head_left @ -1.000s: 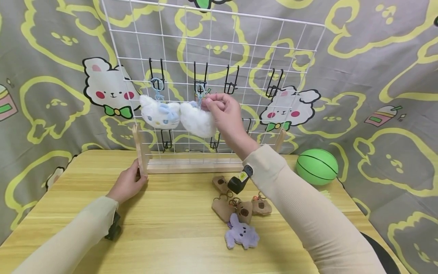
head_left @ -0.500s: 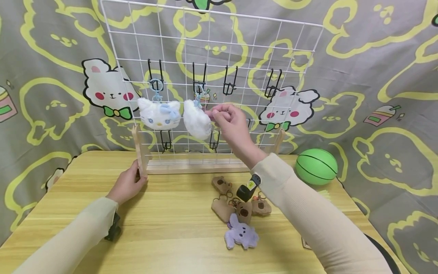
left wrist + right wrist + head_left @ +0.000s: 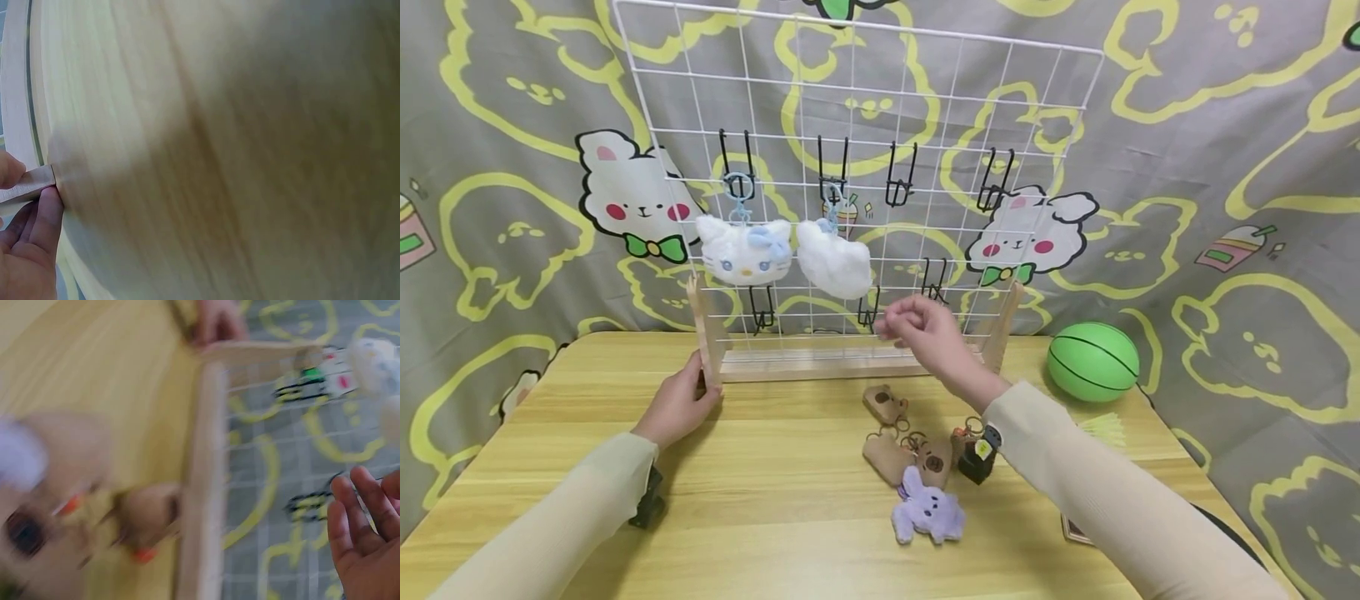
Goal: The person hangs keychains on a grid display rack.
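Note:
My left hand [image 3: 679, 404] holds the end of the rack's wooden foot [image 3: 703, 337]; in the left wrist view, the thumb and fingers pinch this wood [image 3: 32, 184] from both sides. My right hand [image 3: 931, 337], loosely curled and holding nothing, is in front of the white wire grid [image 3: 880, 75], low and right of the plush keychains. One white cat-head plush keychain [image 3: 747, 254] faces forward from a black hook by its blue ring. Beside it hangs a second white plush keychain [image 3: 837, 262], its back mostly turned to me. The right wrist view shows that hand's fingers [image 3: 356, 525] slightly bent.
Several brown plush keychains [image 3: 887, 457] and a purple plush [image 3: 928, 510] lie on the wooden table [image 3: 760, 517]. Black hooks without keychains include one at upper right [image 3: 996, 179]. A green ball [image 3: 1093, 362] stands at the right, near a partly covered small framed item [image 3: 1077, 532].
My right hand has let go of the second white plush and moved down and right. That plush has swung and turned on its hook. My left hand stays on the wooden foot.

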Action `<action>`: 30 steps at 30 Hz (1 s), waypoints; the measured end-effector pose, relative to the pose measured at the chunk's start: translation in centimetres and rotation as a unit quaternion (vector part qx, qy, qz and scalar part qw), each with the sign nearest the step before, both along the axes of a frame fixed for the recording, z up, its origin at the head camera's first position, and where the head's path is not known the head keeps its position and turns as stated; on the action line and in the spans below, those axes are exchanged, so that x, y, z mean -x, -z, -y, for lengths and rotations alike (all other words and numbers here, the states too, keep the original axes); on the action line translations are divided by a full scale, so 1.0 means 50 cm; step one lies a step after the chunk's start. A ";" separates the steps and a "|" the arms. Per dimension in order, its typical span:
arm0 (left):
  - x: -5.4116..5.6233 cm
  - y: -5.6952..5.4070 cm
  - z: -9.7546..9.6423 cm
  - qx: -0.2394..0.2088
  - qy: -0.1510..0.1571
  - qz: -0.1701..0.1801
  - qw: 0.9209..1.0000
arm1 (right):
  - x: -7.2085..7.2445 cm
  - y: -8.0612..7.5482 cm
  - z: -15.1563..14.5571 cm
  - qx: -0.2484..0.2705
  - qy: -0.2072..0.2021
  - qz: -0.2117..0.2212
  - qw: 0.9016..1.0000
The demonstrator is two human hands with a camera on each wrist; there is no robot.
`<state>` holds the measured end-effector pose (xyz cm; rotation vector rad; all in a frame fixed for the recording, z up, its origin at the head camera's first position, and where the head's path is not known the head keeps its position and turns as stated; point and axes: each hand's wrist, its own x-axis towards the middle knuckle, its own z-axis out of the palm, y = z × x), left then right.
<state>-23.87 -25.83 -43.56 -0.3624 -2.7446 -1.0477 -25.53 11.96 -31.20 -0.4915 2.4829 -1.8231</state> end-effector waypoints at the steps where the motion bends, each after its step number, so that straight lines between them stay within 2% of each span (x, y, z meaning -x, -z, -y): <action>1: 0.000 0.000 0.001 0.000 -0.001 0.001 1.000 | -0.001 0.014 -0.006 -0.019 -0.007 0.003 1.000; 6: 0.000 -0.002 0.002 -0.002 -0.001 0.004 1.000 | -0.004 0.081 -0.034 -0.115 -0.034 0.008 0.993; 13: 0.004 0.000 0.001 -0.003 0.001 0.005 1.000 | -0.009 0.153 -0.060 -0.230 -0.060 -0.003 0.971; 18: 0.006 0.002 0.001 -0.002 0.000 0.007 1.000 | -0.020 0.176 -0.064 -0.273 -0.069 0.027 0.959; 21: 0.007 0.003 -0.001 0.000 -0.003 0.010 1.000 | -0.023 0.186 -0.062 -0.275 -0.087 0.030 0.957; 26: 0.006 0.004 0.001 0.003 -0.005 0.012 1.000 | -0.023 0.198 -0.057 -0.268 -0.124 0.020 0.955; 30: 0.005 0.004 0.001 0.002 -0.005 0.013 1.000 | -0.021 0.203 -0.052 -0.289 -0.147 -0.009 0.946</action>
